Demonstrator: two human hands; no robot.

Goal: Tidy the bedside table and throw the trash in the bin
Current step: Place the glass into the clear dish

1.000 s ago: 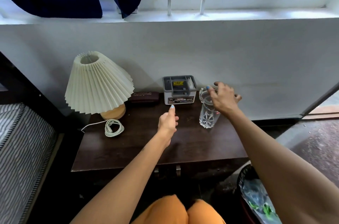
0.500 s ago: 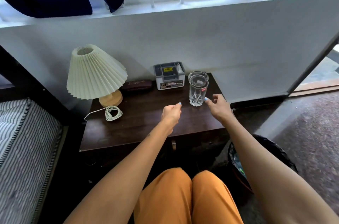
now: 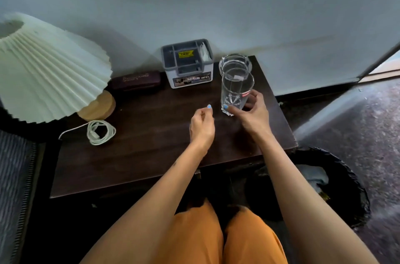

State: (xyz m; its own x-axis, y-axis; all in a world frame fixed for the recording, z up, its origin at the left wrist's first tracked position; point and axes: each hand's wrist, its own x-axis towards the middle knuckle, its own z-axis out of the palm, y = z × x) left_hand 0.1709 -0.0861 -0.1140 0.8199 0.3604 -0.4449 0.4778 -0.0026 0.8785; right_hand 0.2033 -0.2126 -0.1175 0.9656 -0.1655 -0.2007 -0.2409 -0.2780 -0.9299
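The base of a clear glass tumbler (image 3: 236, 91) is being gripped by the right hand (image 3: 252, 115), its thumb and fingers curled round the lower part while the glass is standing upright on the bedside table (image 3: 140, 146). Nothing is being held by the left hand (image 3: 202, 126), whose fingers are loosely curled just above the dark wood surface, near the glass but apart from it. A round glass ashtray (image 3: 234, 64) is being partly hidden behind the tumbler's rim. A grey and white compartmented box (image 3: 188, 64), a dark flat case (image 3: 136, 81), a pleated cream lamp (image 3: 47, 69) on a wooden base and a coiled white cable (image 3: 100, 132) are being kept along the back and left. A black bin (image 3: 337, 188) is being seen on the floor beside the table's right edge.
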